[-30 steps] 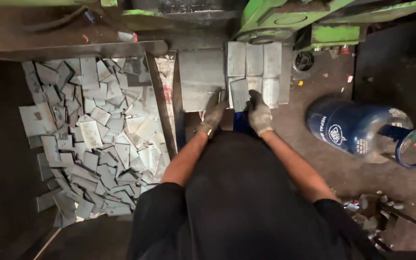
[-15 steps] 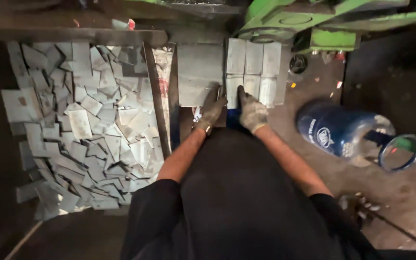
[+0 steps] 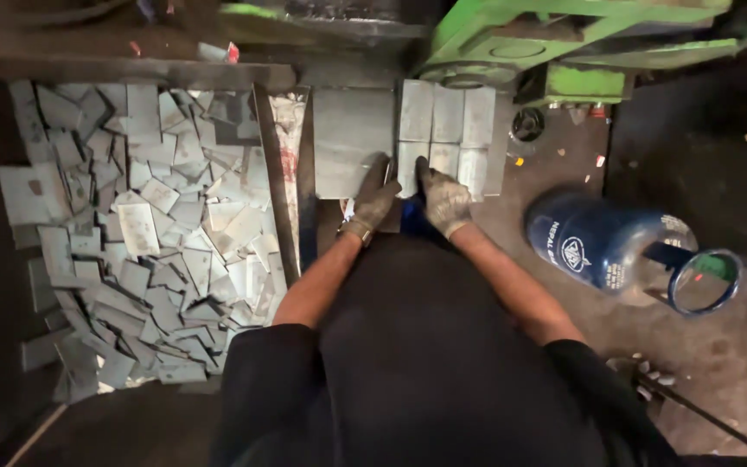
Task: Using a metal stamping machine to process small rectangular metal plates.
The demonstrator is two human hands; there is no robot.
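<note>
Both gloved hands sit slightly closer to the green machine than half a second ago, and the view has tipped a little to the left, showing more of the blue cylinder's ring. At the centre lies a grey metal sheet (image 3: 352, 138), flat on the work surface just under the machine's frame. The left hand (image 3: 375, 201) rests on the sheet's near edge, fingers curled over it and pressing down. Just beside it to the right stands a block of cut grey plates (image 3: 447, 130), laid side by side in two rows and touching one another. The right hand (image 3: 445, 201) lies with its fingers stretched forward onto the nearest plate; whether they pinch it cannot be told. Above both, the green machine (image 3: 512, 43) spans the top of the view. To the left, a bin (image 3: 274, 182) holds a loose heap of cut plates (image 3: 131, 242), lying at all angles. To the right, a blue gas cylinder (image 3: 616, 251) lies on its side on the floor.
</note>
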